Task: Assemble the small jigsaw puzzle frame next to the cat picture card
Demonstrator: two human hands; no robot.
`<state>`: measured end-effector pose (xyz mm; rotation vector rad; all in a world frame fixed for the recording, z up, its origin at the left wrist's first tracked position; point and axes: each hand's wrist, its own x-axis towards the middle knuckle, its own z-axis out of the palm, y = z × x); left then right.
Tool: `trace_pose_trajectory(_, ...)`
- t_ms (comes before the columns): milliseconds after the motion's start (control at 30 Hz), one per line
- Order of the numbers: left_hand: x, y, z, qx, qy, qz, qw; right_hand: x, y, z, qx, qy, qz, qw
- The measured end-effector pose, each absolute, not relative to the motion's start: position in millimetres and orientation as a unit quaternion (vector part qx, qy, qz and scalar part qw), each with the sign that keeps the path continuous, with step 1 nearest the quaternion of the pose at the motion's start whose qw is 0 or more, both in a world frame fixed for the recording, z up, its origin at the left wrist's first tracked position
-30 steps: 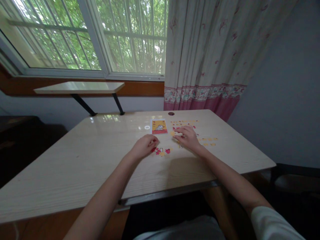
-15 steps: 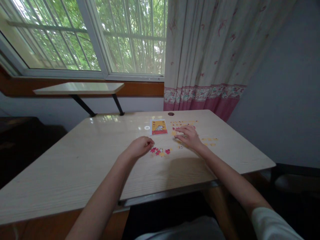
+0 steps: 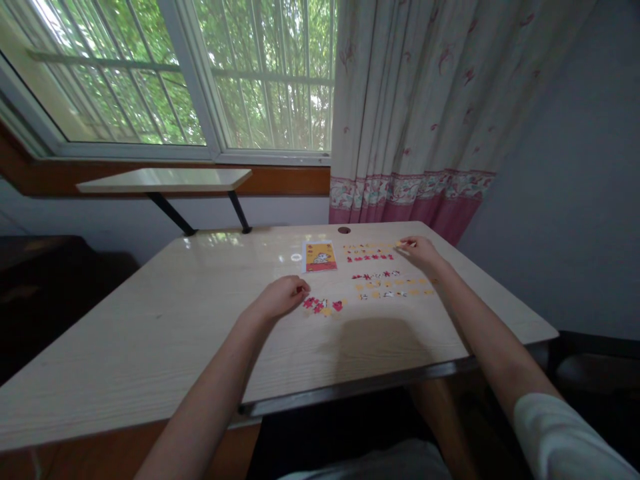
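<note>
Sorting tiny jigsaw pieces (image 3: 383, 275) laid in rows on the wooden desk (image 3: 150, 320). Left hand (image 3: 280, 297) loosely curled beside the red cluster (image 3: 323, 305), right hand (image 3: 420, 250) pinching something at the top row, can't tell what. Probably light, thin card, best nipped by the edges.

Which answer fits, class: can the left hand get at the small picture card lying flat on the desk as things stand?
Probably yes. The left hand rests on the desk just short of the picture card, with only bare desktop between them; the puzzle pieces lie off to one side.
</note>
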<state>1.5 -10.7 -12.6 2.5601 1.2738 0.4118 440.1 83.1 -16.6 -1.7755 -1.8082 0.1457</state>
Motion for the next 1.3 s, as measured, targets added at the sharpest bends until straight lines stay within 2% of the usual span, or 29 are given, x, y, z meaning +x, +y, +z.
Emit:
trace_pose_trajectory(167,1,-12,-11,0.878,0.438,0.145,0.128,439,94,-34,-0.693,-0.682,0.077,0.222)
trace_pose_trajectory(733,-2,-14,-6,0.875,0.434,0.118,0.178,406,80,-28,-0.712,-0.678,0.027,0.182)
trace_pose_trajectory(833,0,-17,-2,0.878,0.417,0.122,0.202,376,64,-18,-0.671,-0.716,0.014,0.191)
trace_pose_trajectory(1100,2,-18,-2,0.872,0.400,0.145,0.241,287,-1,2,-0.445,-0.870,0.004,0.211)
trace_pose_trajectory(1300,6,-22,-1,0.842,0.406,0.176,0.307,261,-26,-4,-0.384,-0.897,0.016,0.217)
